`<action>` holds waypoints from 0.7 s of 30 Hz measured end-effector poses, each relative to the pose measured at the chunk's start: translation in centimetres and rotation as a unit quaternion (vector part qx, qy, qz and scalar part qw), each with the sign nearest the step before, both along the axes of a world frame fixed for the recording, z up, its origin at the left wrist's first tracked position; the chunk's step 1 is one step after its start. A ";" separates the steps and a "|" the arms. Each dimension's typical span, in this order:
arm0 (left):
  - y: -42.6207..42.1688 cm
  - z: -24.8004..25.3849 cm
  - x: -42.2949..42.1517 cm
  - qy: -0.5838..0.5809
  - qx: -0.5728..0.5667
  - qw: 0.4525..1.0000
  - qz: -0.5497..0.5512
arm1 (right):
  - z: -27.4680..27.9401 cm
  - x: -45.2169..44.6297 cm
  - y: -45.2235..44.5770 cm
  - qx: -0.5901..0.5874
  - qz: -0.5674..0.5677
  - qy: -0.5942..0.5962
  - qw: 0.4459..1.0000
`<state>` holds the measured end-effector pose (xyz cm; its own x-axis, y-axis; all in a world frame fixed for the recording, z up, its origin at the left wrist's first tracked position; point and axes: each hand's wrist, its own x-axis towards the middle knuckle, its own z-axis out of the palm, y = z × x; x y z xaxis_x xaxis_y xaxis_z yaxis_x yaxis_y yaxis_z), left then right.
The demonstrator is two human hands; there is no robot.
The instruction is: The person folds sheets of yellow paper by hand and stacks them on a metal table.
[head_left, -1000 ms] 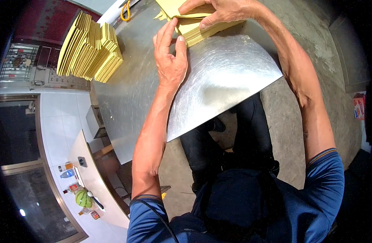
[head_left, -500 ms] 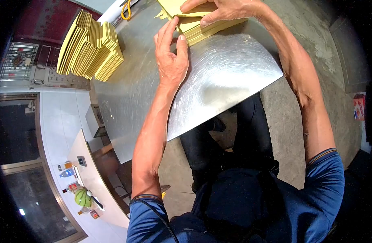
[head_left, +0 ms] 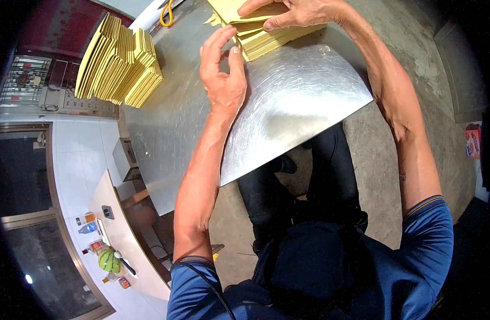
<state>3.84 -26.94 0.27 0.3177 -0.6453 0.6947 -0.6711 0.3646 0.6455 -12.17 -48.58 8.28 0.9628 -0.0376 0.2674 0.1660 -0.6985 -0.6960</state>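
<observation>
A pile of yellow sheets [head_left: 271, 44] lies at the top of the metal table, its upper sheets partly lifted or folded. At the pile's left corner is my left hand [head_left: 222, 72], its thumb and fingers apart with nothing between them. My right hand [head_left: 298, 13] rests over the top sheets, fingers spread, thumb on the near edge. Torn yellow scraps [head_left: 213, 20] stick out left of the pile. Farther left stands a large stack of folded yellow sheets [head_left: 119, 66].
The metal table [head_left: 287, 101] has a near edge above my legs. Orange-handled scissors [head_left: 167, 15] lie at its far side. At the lower left, a side board [head_left: 122, 224] stands beside a watermelon [head_left: 109, 261] and bottles.
My left fingers have drawn back slightly left from the pile's corner. The upper sheet's near edge has shifted under my right hand, showing a gap between layers.
</observation>
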 end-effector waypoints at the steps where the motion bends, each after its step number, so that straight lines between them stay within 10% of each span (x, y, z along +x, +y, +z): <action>1: 0.1 0.0 0.1 -0.005 0.004 1.000 0.009 | 0.0 0.1 0.0 -0.005 0.001 -0.002 1.000; 21: 0.0 0.6 -0.5 -0.055 0.032 0.997 0.051 | -2.3 1.3 -0.5 -0.081 -0.043 -0.092 0.992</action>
<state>3.39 -26.98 0.83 0.3079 -0.6576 0.6875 -0.7702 0.2520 0.5859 -10.87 -49.05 6.00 0.8928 -0.0590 0.4466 0.2150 -0.8154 -0.5374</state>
